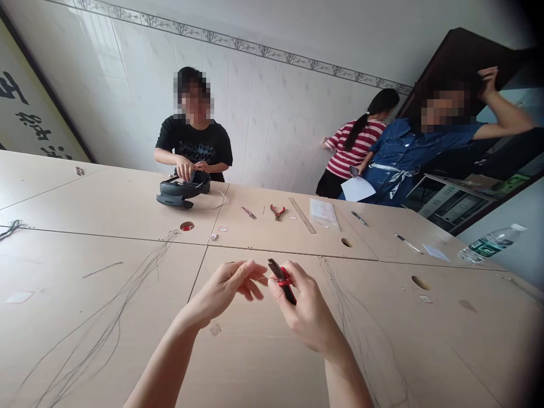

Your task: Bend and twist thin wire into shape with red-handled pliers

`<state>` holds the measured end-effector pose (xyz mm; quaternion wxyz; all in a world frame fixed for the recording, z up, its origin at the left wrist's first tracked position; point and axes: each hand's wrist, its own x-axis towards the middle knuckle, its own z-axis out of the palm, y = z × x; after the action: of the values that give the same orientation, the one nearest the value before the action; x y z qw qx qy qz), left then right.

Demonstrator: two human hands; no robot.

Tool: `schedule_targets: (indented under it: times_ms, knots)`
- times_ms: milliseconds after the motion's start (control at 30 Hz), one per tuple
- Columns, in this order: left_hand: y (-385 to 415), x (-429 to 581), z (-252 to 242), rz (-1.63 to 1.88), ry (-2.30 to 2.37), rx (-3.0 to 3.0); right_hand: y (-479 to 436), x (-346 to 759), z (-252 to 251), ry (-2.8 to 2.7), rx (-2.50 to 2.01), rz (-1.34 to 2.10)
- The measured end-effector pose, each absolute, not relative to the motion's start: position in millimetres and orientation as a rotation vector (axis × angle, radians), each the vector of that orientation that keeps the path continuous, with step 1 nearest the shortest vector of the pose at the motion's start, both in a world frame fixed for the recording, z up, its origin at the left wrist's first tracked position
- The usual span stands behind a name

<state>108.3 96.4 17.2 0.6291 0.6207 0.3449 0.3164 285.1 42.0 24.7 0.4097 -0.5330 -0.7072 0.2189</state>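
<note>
Wall panel (32, 113): large dark characters are standing out at my far left, but the panel is running out of view and I am not reading a whole phrase
Bottle (493, 243): a green label is wrapping it at the right end of the table (246, 362); its print is coming through too small for me
Small tag (222, 229): marks are showing inside its red border, and I am not resolving them
Black shirt (195, 144): a person across from me is wearing it, its bluish print coming through illegibly
Pliers (280, 275): they are sitting inside the right grip (305, 309), red-and-black handles in the fingers, dark head pointing up and leftward
Right grip: it is curling firmly round those handles
Left grip (227, 289): it is hovering just beside the pliers, fingers loosely bent; I cannot tell whether they are pinching the thin wire (262, 279) that is showing between both grips
Wire bundles: one (164, 243) is lying to the left, another (327, 269) to the right
Ruler (302, 215): it is lying beyond both grips, near a second red-handled tool (277, 213)
</note>
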Motion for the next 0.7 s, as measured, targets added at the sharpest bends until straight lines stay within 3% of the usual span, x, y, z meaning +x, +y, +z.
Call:
schedule_targets:
  times_ms: [500, 700]
  knots:
    - [98, 100, 2, 0.204, 0.199, 1.187, 47, 290, 21, -1.709, -1.361, 0.521]
    - [92, 99, -6, 0.190, -0.095, 0.847, 47, 289, 19, -1.680, -1.390, 0.569]
